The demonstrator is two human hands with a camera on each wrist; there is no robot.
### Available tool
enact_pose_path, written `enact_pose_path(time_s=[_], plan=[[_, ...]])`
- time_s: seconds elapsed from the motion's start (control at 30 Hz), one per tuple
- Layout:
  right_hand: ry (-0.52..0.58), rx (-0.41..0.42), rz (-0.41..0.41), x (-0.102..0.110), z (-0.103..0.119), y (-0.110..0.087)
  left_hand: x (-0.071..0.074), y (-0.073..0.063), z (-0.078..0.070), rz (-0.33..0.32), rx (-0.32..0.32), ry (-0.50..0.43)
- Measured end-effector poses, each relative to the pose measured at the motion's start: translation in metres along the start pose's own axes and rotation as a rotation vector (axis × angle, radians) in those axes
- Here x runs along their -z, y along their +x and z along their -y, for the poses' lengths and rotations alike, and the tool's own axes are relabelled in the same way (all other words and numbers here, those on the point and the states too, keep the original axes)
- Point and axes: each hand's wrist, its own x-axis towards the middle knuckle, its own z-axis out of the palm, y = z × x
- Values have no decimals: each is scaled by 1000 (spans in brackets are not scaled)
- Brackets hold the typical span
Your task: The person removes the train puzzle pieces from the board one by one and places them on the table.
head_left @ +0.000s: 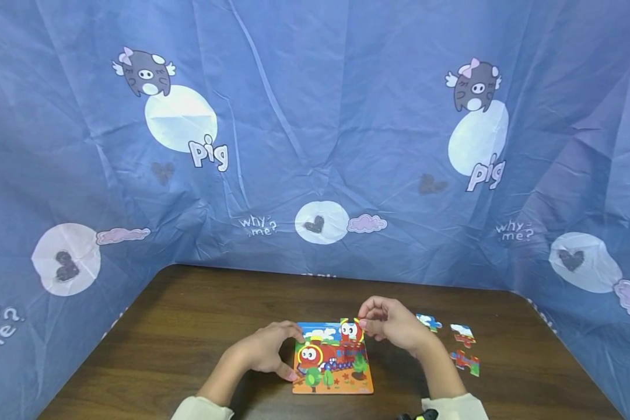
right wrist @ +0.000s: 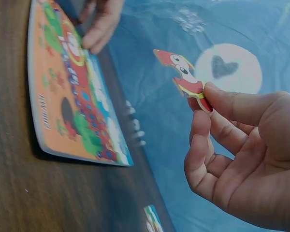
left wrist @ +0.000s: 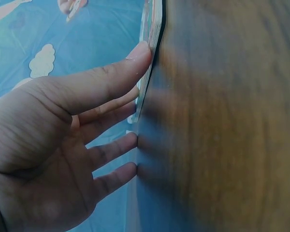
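Note:
A puzzle board [head_left: 333,387] with a picture of a red train lies on the table in the head view. My left hand [head_left: 265,349] is at the board's left side. In the left wrist view, the left thumb [left wrist: 121,72] touches the board's edge, and the fingers are spread and fairly straight. Thumb and fingertips of my right hand [head_left: 396,326] pinch a red puzzle piece [right wrist: 188,79] with two cartoon eyes. That piece is raised over the board's upper right part in the head view. The right wrist view shows it tilted, apart from the board.
Several loose pieces lie right of the board: a blue-and-white piece [head_left: 427,321], a piece with white and red [head_left: 463,334] and a red-green piece [head_left: 467,362]. Around the brown wooden table [head_left: 215,286] hangs a blue printed cloth [head_left: 273,169]. A small black-and-yellow object [head_left: 425,415] shows by the right sleeve.

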Motion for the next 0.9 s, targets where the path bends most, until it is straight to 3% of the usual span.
enact_pose_path(time_s=[0.37, 0.67, 0.9], plan=[[10, 4, -90, 33, -14, -24, 0, 0, -1, 7, 9, 4], [6, -53, -162, 52, -29, -36, -1, 1, -2, 12, 7, -1], [-16, -65, -143, 56, -41, -38, -1, 0, 0, 4, 2, 1]])
